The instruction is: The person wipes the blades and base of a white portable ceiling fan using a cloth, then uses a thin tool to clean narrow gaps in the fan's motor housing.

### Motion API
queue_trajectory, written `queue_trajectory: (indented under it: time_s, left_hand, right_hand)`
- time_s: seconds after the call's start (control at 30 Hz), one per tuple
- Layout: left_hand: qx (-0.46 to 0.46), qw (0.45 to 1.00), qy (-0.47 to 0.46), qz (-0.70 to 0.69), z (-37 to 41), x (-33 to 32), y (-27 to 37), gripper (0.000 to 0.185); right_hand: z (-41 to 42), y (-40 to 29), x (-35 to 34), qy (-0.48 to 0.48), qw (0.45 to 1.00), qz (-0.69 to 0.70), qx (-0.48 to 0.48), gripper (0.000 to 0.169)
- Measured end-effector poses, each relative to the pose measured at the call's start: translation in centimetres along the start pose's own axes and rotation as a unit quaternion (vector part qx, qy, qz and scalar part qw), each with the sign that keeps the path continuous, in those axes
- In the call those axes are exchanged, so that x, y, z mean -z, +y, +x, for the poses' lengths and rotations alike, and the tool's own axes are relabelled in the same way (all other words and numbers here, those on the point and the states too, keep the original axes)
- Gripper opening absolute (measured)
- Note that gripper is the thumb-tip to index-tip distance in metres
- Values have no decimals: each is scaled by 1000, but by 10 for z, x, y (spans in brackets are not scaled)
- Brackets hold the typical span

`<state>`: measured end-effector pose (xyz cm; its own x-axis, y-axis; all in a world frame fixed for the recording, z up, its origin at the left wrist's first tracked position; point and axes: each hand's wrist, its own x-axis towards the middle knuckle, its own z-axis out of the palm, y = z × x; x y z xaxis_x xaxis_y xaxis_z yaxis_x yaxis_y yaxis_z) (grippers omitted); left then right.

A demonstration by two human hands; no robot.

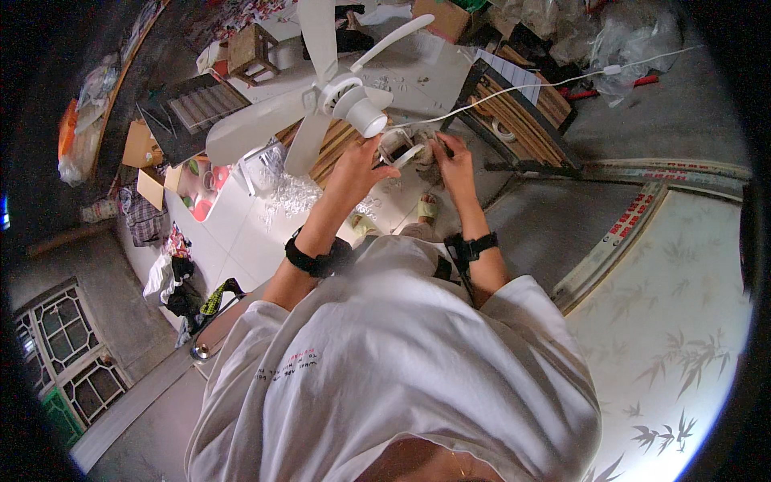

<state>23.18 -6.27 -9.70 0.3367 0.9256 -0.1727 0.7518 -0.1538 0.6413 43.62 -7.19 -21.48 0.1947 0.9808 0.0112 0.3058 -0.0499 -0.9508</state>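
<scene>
A white ring-shaped object (411, 156) with a dark gap inside is in front of me, between my hands. My left hand (359, 167) grips its left side, thumb below and fingers above; the fan's hub partly hides those fingertips. With bent fingers, my right hand (455, 162) pinches a grey-brown clump (425, 149) touching the ring's right side. What the clump is made of cannot be made out. A white hanging fan (351, 99) with several blades overlaps the view just above my left hand. Its white cord (476, 103) runs off to the upper right.
Small clear pieces lie in a heap (295, 196) on the tiled floor. Beyond stand a wooden stool (252, 53), a black-framed slatted table (518, 120) and an open cardboard box (152, 188). A bamboo-patterned panel (668, 283) fills the right side. Plastic bags (632, 48) lie at the upper right.
</scene>
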Motion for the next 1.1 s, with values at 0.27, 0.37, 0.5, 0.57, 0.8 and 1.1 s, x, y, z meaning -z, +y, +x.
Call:
queue_trajectory:
  time_s: [0.27, 0.37, 0.5, 0.57, 0.8, 1.1]
  left_hand:
    - [-53, 996, -3, -71, 11, -30, -51, 62]
    - [-195, 978, 65, 17, 10, -21, -42, 58]
    - [-176, 982, 30, 54, 9, -20, -47, 54]
    - [-78, 988, -84, 107, 6, -8, -35, 61]
    - [-130, 990, 47, -1, 7, -11, -38, 20]
    - [-130, 983, 104, -74, 23, -17, -50, 17]
  right_hand:
    - [-23, -106, 5, -48, 967, -158, 193, 29]
    - [-31, -107, 2, -25, 929, -243, 279, 28]
    - [-32, -101, -1, -14, 966, -156, 206, 24]
    - [-22, -89, -2, -5, 984, -100, 147, 23]
    - [-36, -98, -8, 45, 951, -234, 199, 20]
    - [-86, -55, -43, -96, 817, -463, 328, 33]
